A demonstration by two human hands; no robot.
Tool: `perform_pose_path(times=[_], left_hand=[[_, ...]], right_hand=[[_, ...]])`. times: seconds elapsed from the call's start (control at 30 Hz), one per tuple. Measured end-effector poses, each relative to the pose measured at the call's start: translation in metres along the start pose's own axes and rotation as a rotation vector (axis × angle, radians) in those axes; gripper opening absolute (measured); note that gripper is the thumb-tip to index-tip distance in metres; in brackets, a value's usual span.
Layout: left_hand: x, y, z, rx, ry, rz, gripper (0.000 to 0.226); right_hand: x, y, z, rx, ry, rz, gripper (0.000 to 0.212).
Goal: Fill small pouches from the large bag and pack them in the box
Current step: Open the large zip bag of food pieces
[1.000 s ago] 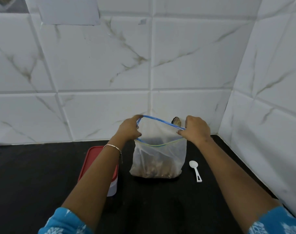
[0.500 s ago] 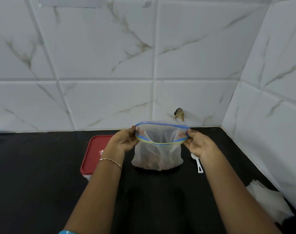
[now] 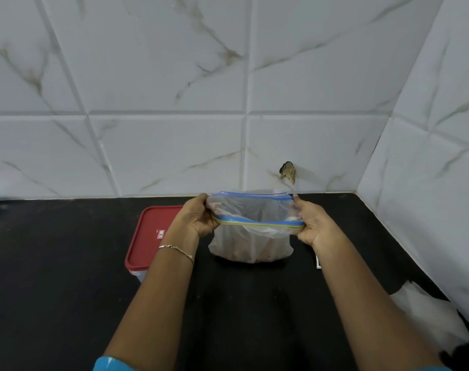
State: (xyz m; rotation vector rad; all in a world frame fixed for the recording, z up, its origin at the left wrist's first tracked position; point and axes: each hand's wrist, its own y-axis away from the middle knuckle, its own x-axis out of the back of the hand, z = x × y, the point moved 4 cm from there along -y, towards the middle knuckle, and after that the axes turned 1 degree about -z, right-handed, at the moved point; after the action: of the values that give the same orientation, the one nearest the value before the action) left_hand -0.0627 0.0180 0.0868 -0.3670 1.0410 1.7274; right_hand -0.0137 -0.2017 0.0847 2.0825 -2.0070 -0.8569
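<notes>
- The left hand (image 3: 200,219) pinches the left end of the zip-lock bag (image 3: 250,243) at its blue-and-green rim, fingers curled over the edge; the right hand (image 3: 312,223) pinches the right end the same way.
- Between them the bag's mouth is stretched wide and flatter than half a second ago, when it gaped rounder.
- The bag stands on the black counter (image 3: 54,277), brownish contents settled at the bottom; a second ago the hands held its rim higher against the tiled wall (image 3: 174,89).
- A thin bracelet (image 3: 177,249) circles the left wrist.
- Just left of that arm sits the red-lidded box (image 3: 147,236), shut.
- Only the handle tip of the white spoon (image 3: 318,262) shows beside the right forearm, less than before.
- Crumpled white plastic (image 3: 426,314) lies at the counter's right edge, near the wall.
</notes>
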Motion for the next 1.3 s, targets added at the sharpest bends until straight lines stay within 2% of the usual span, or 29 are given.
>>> perform_pose_path(times=[0.1, 0.17, 0.3, 0.4, 0.5, 0.6, 0.67, 0.77, 0.83, 0.93, 0.97, 1.07, 1.17, 1.23, 1.3], left_hand=[[0.005, -0.007, 0.006, -0.048, -0.182, 0.107, 0.022], [0.003, -0.010, 0.009, -0.100, -0.337, 0.132, 0.018], [-0.009, -0.012, 0.016, -0.236, -0.690, 0.033, 0.041], [-0.016, -0.008, 0.022, -0.375, -0.825, -0.065, 0.029], [-0.018, -0.010, 0.028, -0.454, -0.856, -0.085, 0.017], [-0.021, -0.012, 0.033, -0.501, -0.979, -0.018, 0.018], [-0.022, -0.016, 0.037, -0.495, -1.021, 0.010, 0.022], [-0.018, -0.025, 0.042, -0.352, -0.868, 0.023, 0.027], [-0.013, -0.030, 0.041, -0.210, -0.751, 0.002, 0.032], [-0.004, -0.034, 0.039, -0.089, -0.579, 0.014, 0.035], [-0.003, -0.035, 0.037, -0.056, -0.532, 0.023, 0.033], [-0.002, -0.036, 0.028, 0.073, -0.305, 0.026, 0.018], [-0.009, -0.039, 0.015, 0.154, -0.070, -0.013, 0.013], [-0.020, -0.036, 0.006, 0.190, -0.047, -0.081, 0.017], [-0.029, -0.035, 0.002, 0.114, -0.123, -0.076, 0.017]], right_hand=[[0.002, -0.003, -0.002, -0.025, -0.052, -0.013, 0.037], [0.003, -0.005, -0.002, -0.027, -0.087, -0.023, 0.037], [0.004, -0.011, -0.005, 0.016, -0.097, -0.134, 0.029], [0.003, -0.013, -0.015, 0.111, -0.070, -0.185, 0.019], [-0.001, -0.011, -0.024, 0.281, 0.071, -0.161, 0.018], [-0.004, -0.010, -0.028, 0.419, 0.326, -0.096, 0.016], [-0.004, -0.012, -0.030, 0.503, 0.409, -0.112, 0.018], [-0.006, -0.008, -0.037, 0.654, 0.546, -0.209, 0.019], [-0.007, -0.005, -0.044, 0.689, 0.630, -0.242, 0.011], [-0.005, -0.006, -0.049, 0.606, 0.665, -0.333, 0.003], [-0.006, -0.005, -0.048, 0.551, 0.637, -0.370, 0.007], [-0.003, -0.015, -0.039, 0.311, 0.352, -0.402, 0.024], [-0.004, -0.027, -0.023, 0.128, 0.062, -0.323, 0.026], [-0.009, -0.034, -0.011, 0.060, -0.106, -0.294, 0.028], [-0.017, -0.035, -0.002, 0.014, -0.244, -0.321, 0.031]])
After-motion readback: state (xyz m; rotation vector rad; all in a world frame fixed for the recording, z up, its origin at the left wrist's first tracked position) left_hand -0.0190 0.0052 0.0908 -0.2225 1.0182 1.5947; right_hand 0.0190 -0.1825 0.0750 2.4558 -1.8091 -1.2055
